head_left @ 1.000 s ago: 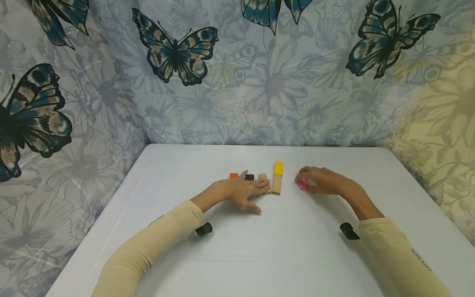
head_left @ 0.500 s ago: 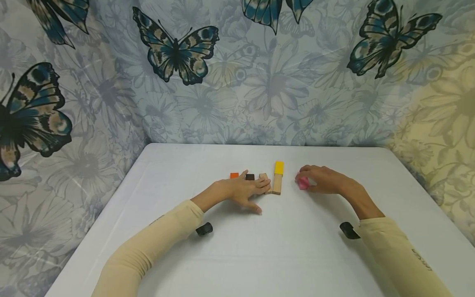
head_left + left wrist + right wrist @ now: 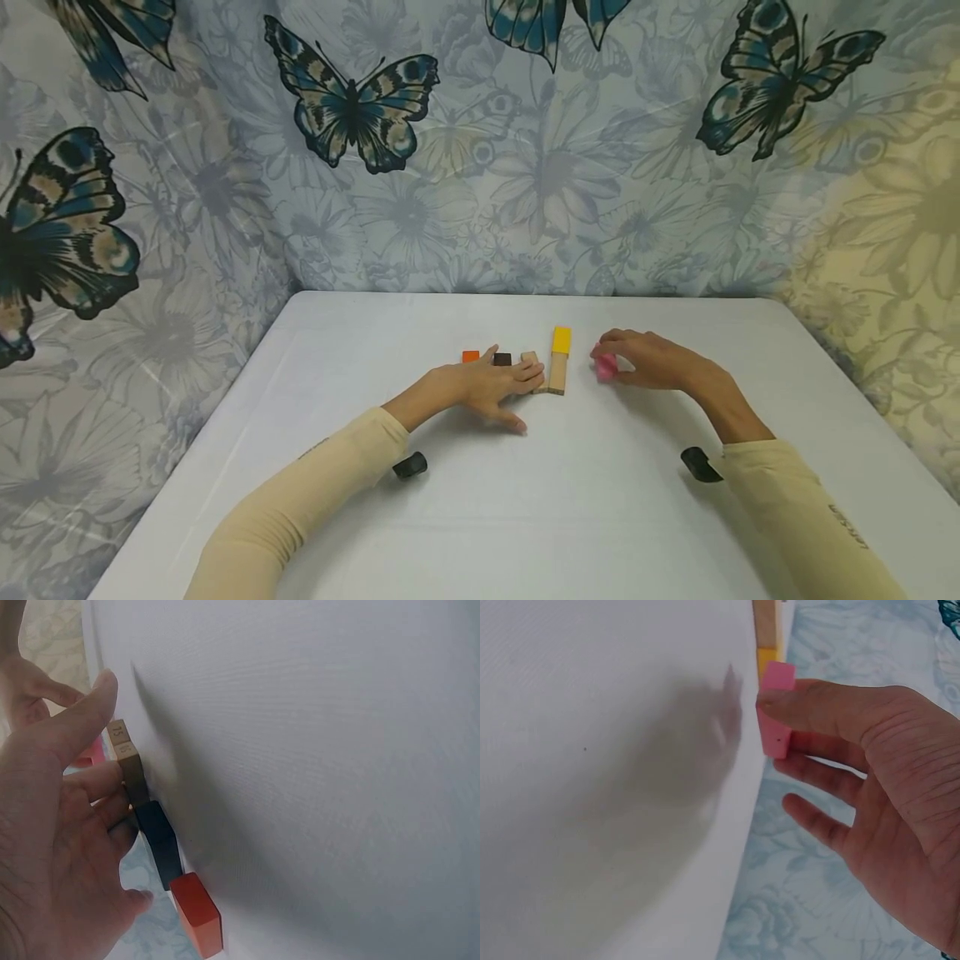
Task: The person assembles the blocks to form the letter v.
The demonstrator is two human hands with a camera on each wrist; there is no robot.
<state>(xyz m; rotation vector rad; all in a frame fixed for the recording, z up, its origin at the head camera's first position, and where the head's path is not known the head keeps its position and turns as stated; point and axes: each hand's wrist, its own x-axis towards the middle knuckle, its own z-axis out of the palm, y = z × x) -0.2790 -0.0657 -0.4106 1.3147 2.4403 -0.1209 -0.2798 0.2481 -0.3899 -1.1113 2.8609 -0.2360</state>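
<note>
A pink block (image 3: 606, 368) is pinched between the thumb and fingers of my right hand (image 3: 652, 362), right of the row of blocks. The right wrist view shows this pink block (image 3: 777, 735) upright, its lower part between thumb and fingers. My left hand (image 3: 491, 387) reaches over the row with fingers spread, fingertips at the plain wooden blocks (image 3: 124, 750), which carry printed numbers. A yellow block (image 3: 562, 340) stands at the far end of a wooden block (image 3: 557, 375). To the left are a black block (image 3: 502, 359) and an orange block (image 3: 470, 356), partly hidden by the left hand.
The blocks stand toward the back of a white table (image 3: 450, 533). Behind it hangs a flowered cloth backdrop (image 3: 562, 225) with large butterflies. Dark wrist cameras sit under the left sleeve (image 3: 330, 475) and the right sleeve (image 3: 802, 508).
My right hand has shifted slightly left with the pink block, closer to the yellow block. The left hand and the row of blocks stay in place.
</note>
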